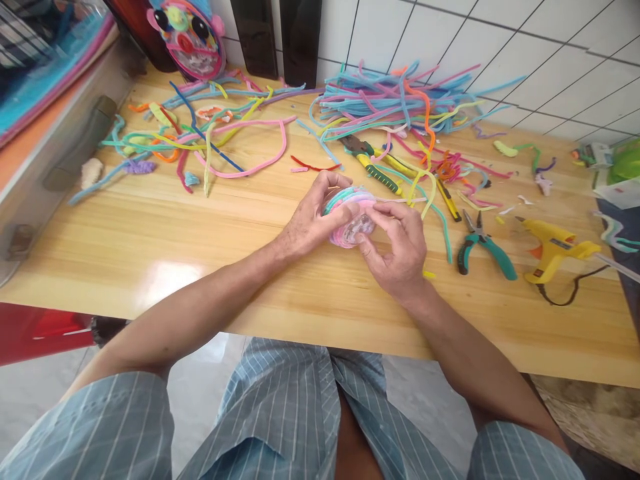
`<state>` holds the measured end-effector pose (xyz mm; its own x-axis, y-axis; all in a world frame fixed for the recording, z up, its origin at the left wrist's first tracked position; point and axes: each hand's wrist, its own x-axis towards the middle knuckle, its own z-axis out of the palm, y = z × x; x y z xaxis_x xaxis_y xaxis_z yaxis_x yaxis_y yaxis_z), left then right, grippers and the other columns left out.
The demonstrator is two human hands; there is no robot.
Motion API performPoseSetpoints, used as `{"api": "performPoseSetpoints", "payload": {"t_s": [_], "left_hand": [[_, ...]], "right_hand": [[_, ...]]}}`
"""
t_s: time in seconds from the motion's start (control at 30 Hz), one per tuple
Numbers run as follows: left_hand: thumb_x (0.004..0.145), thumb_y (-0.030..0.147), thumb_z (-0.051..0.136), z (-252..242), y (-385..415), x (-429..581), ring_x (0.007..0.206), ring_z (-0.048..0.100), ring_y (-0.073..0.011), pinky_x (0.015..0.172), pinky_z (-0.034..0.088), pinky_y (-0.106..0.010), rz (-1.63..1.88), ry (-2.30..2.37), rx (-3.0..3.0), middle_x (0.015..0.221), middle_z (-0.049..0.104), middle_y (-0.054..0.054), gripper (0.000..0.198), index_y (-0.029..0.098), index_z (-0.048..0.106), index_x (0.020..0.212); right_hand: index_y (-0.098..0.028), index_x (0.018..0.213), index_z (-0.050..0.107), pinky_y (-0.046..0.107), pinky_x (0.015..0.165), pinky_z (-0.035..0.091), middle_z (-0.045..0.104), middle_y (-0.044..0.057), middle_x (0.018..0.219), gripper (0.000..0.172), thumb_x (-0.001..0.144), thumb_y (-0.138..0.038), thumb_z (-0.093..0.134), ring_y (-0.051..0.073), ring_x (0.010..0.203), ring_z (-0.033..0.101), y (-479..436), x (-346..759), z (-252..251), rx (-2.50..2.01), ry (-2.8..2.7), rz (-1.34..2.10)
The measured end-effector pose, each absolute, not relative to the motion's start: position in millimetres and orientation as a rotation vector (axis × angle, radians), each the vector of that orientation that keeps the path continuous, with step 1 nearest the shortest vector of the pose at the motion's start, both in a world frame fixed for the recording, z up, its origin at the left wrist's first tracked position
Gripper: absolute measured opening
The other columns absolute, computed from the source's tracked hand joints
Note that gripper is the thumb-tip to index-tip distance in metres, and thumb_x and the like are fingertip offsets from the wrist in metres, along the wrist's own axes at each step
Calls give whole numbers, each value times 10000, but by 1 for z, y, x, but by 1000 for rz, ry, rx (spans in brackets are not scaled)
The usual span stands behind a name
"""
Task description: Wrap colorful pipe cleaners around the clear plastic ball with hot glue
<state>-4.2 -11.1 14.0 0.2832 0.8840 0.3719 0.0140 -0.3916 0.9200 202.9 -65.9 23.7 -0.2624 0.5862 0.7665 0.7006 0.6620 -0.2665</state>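
Between my hands, just above the wooden tabletop, is a small round piece wound from pink, lilac and mint pipe cleaners (345, 198), with a clear, shiny patch on its near side. My left hand (320, 213) is closed around its left side, the thumb lying across the front. At its right edge my right hand (397, 247) pinches with thumb and fingers. A pale pipe cleaner end (407, 200) sticks out to the right past my right fingers. Parts of the round piece are covered by my fingers.
Pliers with teal handles (485, 250) and a yellow glue gun (557, 247) lie to the right. Behind are yellow-green cutters (370, 163), a yellow craft knife (449, 197) and a heap of blue pipe cleaners (370, 107). A decorated face figure (193, 43) stands back left.
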Motion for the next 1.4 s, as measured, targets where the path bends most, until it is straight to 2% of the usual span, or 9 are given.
{"api": "performPoseSetpoints", "payload": {"t_s": [0.2,0.4,0.57,0.7,0.9,1.1,1.23,1.4], "left_hand": [[926,819,779,14,-9,-5,1139,777,-236,984,665,-407,1223,852,1689,1267,736,-80,666,249,556,1187],[945,855,721,4,-8,-3,1223,765,-273,1067,653,-485,1298,881,1710,1329,723,-105,687,251,545,1222],[1001,805,685,-1,-11,0,1317,737,-272,1163,619,-462,1334,902,1739,1416,709,-129,705,239,572,1406],[1034,794,627,-3,-11,1,1393,687,-280,1253,547,-462,1351,949,1853,1408,710,-126,683,229,631,1418],[1028,727,671,-2,-12,3,1308,704,-268,1185,573,-433,1381,910,1852,1343,714,-118,606,220,642,1359],[1006,676,707,6,-15,1,1315,693,-290,1195,563,-468,1315,912,1965,1370,716,-126,563,239,637,1355],[999,661,720,8,-16,0,1335,690,-315,1215,555,-512,1292,897,1972,1387,715,-139,554,249,629,1358],[1009,685,706,6,-16,2,1332,696,-309,1195,562,-504,1322,887,2028,1348,734,-139,551,251,625,1337]], "right_hand": [[-290,1438,711,525,1010,686,767,123,1329,414,1031,-313,781,310,1192,772,-68,201,25,-1000,-1960,-133],[-279,1500,684,515,1077,661,786,130,1344,467,1042,-292,771,307,1244,769,-66,205,27,-982,-1952,-81],[-302,1547,656,548,1123,640,787,122,1395,478,1073,-330,708,322,1285,759,-65,209,24,-1041,-1974,-53],[-283,1514,687,544,1127,639,788,129,1381,444,1076,-346,706,318,1287,759,-66,209,24,-1061,-1956,-52],[-290,1341,772,496,1027,676,849,93,1263,271,1075,-300,718,280,1186,803,-63,210,29,-1065,-1908,-55],[-287,1068,802,431,849,695,874,44,1025,54,1044,-328,776,253,991,833,-58,210,35,-1144,-1829,-61],[-280,963,776,394,751,667,856,24,924,97,1033,-345,787,217,843,802,-57,209,37,-1166,-1787,-7],[-269,914,756,380,720,640,828,7,864,123,1024,-318,779,194,769,756,-58,208,38,-1155,-1753,59]]}}
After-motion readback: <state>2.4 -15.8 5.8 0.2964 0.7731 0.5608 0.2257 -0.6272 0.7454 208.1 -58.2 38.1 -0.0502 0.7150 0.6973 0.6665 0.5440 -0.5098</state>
